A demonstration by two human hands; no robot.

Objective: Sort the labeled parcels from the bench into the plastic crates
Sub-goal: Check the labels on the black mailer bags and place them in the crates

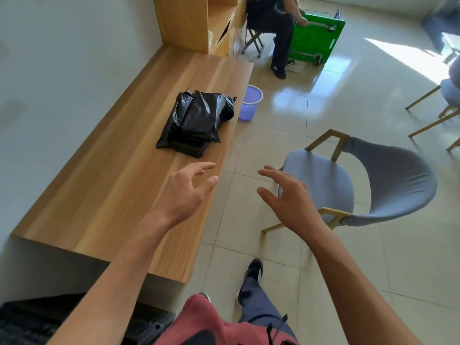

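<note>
A stack of black plastic-wrapped parcels (196, 122) lies on the long wooden bench (104, 190), near its right edge. My left hand (185, 191) hovers above the bench edge, a short way in front of the stack, fingers spread and empty. My right hand (286, 195) is held out over the floor to the right of the bench, also spread and empty. A green plastic crate (316, 39) stands on the floor far ahead. A dark crate (37, 319) shows at the bottom left, partly hidden by my arm.
A grey chair (361, 185) stands just right of my right hand. A purple bin (250, 103) sits on the floor beside the bench. A seated person (276, 26) is next to the green crate. Wooden shelves (196, 21) rise at the bench's far end.
</note>
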